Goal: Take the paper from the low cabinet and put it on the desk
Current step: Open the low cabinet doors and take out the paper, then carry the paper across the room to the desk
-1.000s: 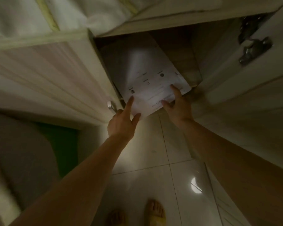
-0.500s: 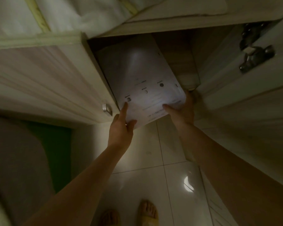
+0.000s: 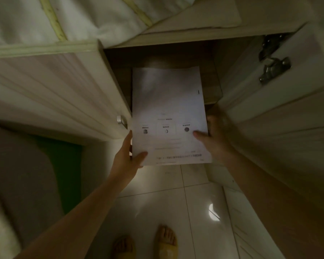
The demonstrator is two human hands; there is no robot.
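Observation:
A white printed sheet of paper [image 3: 168, 109] hangs half out of the open low cabinet [image 3: 211, 79], its near edge over the floor. My left hand [image 3: 127, 156] pinches the sheet's lower left corner, thumb on top. My right hand [image 3: 213, 137] holds the right edge, thumb on the printed face and fingers behind it. The sheet's far end still lies inside the dark cabinet opening.
The closed left cabinet door [image 3: 54, 90] with a metal knob [image 3: 121, 121] is beside my left hand. The open right door [image 3: 279, 101] with its hinge [image 3: 273, 66] stands by my right arm. White bedding [image 3: 64, 14] lies on top. My feet [image 3: 148, 243] stand on glossy tiles.
The paper has slid out of the cabinet toward me and turned straighter. Both hands moved from resting on its near edge to gripping its two sides.

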